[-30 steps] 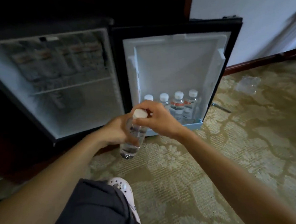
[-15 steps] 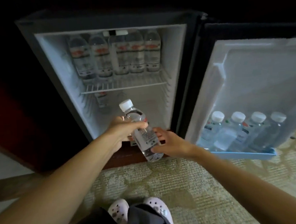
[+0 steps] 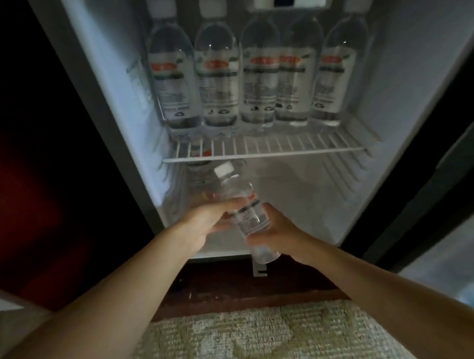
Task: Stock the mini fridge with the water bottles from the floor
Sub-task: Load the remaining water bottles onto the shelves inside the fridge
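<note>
Both hands hold one clear water bottle (image 3: 241,204) with a white cap, tilted with its cap toward the back left, at the mouth of the mini fridge's lower compartment (image 3: 302,202). My left hand (image 3: 208,220) grips its middle from the left. My right hand (image 3: 276,232) cups its lower part from the right. Several labelled bottles (image 3: 262,76) stand in a row on the wire shelf (image 3: 264,149). Another bottle (image 3: 199,173) stands at the back left under the shelf, partly hidden.
The fridge sits in a dark wooden cabinet (image 3: 33,165) above a wooden base ledge (image 3: 252,293). The open door (image 3: 457,220) hangs at the right edge. Patterned carpet (image 3: 255,343) lies below my arms.
The view has moved in close to the fridge. The held bottle has gone forward into the lower opening, and my right hand now grips its base more fully.
</note>
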The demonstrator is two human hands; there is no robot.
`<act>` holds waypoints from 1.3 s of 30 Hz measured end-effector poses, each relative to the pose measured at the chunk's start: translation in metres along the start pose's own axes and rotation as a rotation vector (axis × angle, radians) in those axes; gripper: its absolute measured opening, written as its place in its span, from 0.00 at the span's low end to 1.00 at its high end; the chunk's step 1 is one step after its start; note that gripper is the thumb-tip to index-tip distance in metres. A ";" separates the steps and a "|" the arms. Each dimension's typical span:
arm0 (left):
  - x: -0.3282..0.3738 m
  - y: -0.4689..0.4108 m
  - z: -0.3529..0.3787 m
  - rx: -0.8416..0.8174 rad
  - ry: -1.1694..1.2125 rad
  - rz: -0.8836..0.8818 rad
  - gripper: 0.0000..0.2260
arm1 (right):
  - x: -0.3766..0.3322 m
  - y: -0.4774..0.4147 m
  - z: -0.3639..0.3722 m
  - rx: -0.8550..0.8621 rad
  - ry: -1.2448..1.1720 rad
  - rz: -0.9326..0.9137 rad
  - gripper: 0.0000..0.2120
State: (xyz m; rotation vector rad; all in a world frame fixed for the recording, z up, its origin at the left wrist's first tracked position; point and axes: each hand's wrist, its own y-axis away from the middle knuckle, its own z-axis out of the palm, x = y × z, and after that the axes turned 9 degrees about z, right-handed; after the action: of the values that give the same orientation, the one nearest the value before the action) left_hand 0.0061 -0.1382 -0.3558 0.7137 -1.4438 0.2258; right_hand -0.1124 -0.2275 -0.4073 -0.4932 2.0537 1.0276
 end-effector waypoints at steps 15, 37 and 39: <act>-0.041 -0.098 -0.017 0.276 -0.005 0.111 0.16 | -0.035 -0.137 0.015 0.085 -0.418 -0.196 0.37; -0.037 -0.093 -0.004 0.222 0.049 0.288 0.14 | -0.050 -0.184 0.021 0.153 -0.519 -0.101 0.08; -0.038 -0.088 -0.005 0.232 0.078 0.298 0.15 | -0.049 -0.181 0.020 0.164 -0.375 -0.142 0.17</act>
State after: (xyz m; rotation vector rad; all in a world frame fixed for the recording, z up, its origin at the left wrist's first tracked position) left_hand 0.0529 -0.1940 -0.4189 0.6662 -1.4599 0.6537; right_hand 0.0411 -0.3197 -0.4674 -0.3276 1.7246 0.7912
